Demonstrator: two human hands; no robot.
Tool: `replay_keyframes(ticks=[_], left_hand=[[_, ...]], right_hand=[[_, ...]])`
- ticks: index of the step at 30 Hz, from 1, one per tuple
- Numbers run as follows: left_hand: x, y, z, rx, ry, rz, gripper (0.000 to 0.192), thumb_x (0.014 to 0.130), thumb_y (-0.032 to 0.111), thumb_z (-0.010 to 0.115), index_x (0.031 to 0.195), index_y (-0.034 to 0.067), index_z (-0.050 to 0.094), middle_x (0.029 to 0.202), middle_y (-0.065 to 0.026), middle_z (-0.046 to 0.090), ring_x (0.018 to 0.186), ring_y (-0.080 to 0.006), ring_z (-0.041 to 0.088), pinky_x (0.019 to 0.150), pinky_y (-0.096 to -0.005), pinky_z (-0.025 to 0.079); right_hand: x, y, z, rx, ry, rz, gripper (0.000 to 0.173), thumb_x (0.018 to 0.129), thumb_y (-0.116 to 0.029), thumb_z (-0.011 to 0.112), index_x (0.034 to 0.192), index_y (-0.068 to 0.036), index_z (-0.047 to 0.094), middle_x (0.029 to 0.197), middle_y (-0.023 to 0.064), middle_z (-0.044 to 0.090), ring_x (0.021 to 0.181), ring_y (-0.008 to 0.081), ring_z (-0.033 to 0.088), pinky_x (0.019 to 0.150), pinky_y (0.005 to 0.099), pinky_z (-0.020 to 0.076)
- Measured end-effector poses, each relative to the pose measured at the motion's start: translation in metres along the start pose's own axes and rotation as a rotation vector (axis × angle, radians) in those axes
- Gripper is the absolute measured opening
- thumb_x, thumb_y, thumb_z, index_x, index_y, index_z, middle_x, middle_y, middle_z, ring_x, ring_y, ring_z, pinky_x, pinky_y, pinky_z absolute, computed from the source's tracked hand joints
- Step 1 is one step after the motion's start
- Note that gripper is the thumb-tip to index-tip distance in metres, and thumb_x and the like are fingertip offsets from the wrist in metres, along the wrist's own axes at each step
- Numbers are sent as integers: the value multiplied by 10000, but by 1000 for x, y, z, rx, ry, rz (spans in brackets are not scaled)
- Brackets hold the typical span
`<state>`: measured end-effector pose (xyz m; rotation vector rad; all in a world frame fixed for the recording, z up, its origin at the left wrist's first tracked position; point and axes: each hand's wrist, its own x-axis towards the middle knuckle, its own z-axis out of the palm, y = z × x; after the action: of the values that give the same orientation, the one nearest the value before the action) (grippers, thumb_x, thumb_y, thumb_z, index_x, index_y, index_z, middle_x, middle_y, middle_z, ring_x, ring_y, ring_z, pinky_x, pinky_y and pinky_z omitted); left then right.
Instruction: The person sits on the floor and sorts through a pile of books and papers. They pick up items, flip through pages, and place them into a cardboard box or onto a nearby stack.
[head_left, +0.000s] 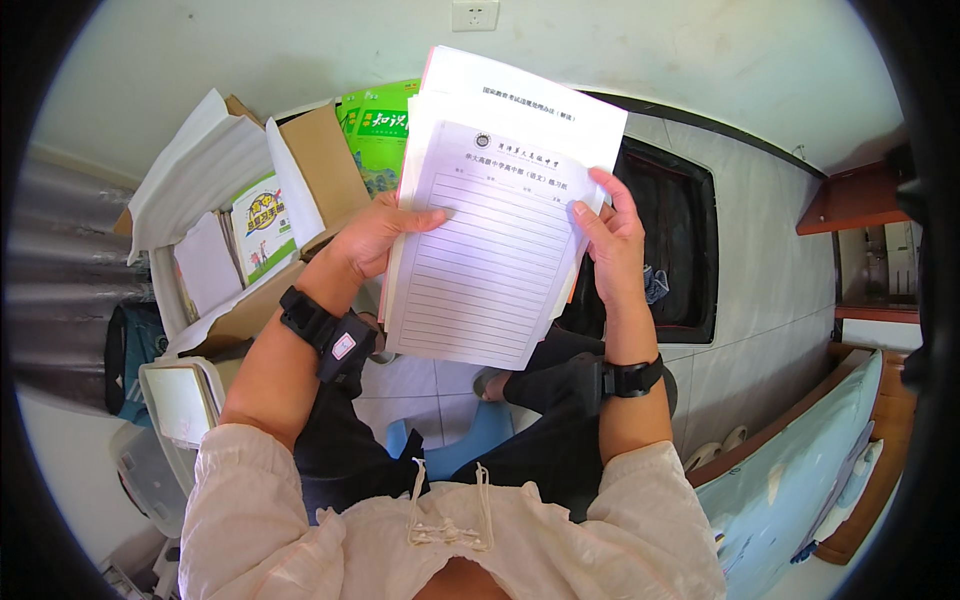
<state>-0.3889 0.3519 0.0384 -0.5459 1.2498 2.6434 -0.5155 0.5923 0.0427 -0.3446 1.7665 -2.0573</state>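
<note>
A stack of papers is held up in front of me between both hands. On its top lies a smaller lined worksheet (480, 277) with a printed heading, and a larger white printed sheet (525, 105) shows behind it. My left hand (379, 232) grips the left edge, thumb flat on the worksheet. My right hand (613, 225) pinches the upper right edge between thumb and fingers. Pink and cream edges of other sheets peek out at the sides. Behind the stack, green books (379, 127) are partly hidden.
An open cardboard box (315, 165) lined with white foam holds books and papers at the left. Below it, a plastic bin (154, 390) contains papers. An open black suitcase (694, 225) lies on the tiled floor (757, 247). At the right stands a bed (795, 457); I sit on a blue stool (480, 442).
</note>
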Motion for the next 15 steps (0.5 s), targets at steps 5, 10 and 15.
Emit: replay_keyframes(ticks=[5,10,15], left_hand=[[-1,1,-4,10,-6,-45,468,772,61,698,1197,-17,519,1111,-135,598,976,-235,602,870,-366,491],[-4,-1,-3,15,-22,-72,475,765,70,710,1195,-17,525,1108,-134,604,977,-228,600,866,-363,485],[-4,-1,0,64,-27,-69,477,760,98,725,1186,-7,539,1105,-110,612,974,-209,601,865,-349,481]], right_hand=[[-2,-4,8,-133,17,-50,559,805,-50,650,1304,-29,398,984,140,619,860,147,592,742,264,483],[6,17,-13,-327,-14,37,319,796,-123,683,1035,12,520,845,81,618,744,109,568,667,245,465],[8,23,-8,-285,188,-37,231,821,-163,661,908,18,547,802,51,598,697,80,529,630,232,440]])
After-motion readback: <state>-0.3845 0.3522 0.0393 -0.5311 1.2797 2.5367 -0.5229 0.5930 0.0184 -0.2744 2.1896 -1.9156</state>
